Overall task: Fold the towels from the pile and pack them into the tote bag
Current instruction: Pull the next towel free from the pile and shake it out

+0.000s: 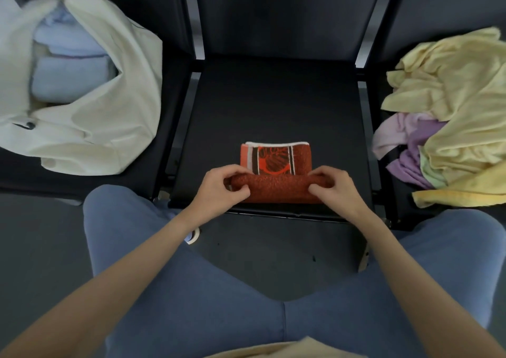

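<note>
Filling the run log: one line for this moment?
stage: folding | left hand, right hand: gripping orange towel | tote bag: part-filled | pile: remains

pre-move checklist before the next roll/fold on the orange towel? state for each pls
1. Both hands on the towel: ok. Left hand and right hand pinch the rolled near edge of the orange towel at its two ends.
2. Towel square on the seat: ok, far edge lies straight.
3. Roll even across its width: ok, though its ends are hidden under the fingers.
4. Tote bag open for packing: ok, mouth gapes on the left seat, blue towels inside.
5. Room left in the bag: cannot tell.
6. Pile clear of the work area: ok, on the right seat.
</note>
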{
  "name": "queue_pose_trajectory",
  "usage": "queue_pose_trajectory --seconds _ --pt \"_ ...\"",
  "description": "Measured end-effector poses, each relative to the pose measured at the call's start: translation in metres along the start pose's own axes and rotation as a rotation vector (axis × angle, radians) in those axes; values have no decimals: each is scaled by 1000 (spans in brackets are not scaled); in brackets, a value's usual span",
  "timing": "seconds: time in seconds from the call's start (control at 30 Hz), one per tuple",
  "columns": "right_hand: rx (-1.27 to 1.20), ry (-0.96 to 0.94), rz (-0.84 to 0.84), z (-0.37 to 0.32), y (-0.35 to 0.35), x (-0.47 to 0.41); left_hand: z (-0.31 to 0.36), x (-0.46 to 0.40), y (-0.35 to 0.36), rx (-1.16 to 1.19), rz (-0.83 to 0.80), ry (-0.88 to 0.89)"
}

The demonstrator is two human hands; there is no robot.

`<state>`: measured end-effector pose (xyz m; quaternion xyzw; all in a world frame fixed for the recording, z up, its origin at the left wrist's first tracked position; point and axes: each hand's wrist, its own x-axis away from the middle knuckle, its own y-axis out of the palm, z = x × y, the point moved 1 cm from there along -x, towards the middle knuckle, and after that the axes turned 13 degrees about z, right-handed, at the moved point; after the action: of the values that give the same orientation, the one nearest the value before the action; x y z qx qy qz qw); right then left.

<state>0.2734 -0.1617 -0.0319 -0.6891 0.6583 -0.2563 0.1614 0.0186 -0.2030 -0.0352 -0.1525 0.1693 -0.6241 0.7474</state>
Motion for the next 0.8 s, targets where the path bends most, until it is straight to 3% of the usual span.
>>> queue_pose_trajectory --seconds 0.13,0.23,0.43,0.63,0.8 --pt "-399 242 72 6 3 -3 2 -8 9 174 121 -182" --pt "-473 348 79 17 12 -10 -4 -24 19 246 225 -373" --pt "-275 238 97 27 34 -22 -17 -41 34 281 361 -580" --pt "-60 144 155 21 46 -32 -22 -28 38 81 282 -461" --pt "103 230 264 12 52 -33 -38 -26 40 -121 208 -576"
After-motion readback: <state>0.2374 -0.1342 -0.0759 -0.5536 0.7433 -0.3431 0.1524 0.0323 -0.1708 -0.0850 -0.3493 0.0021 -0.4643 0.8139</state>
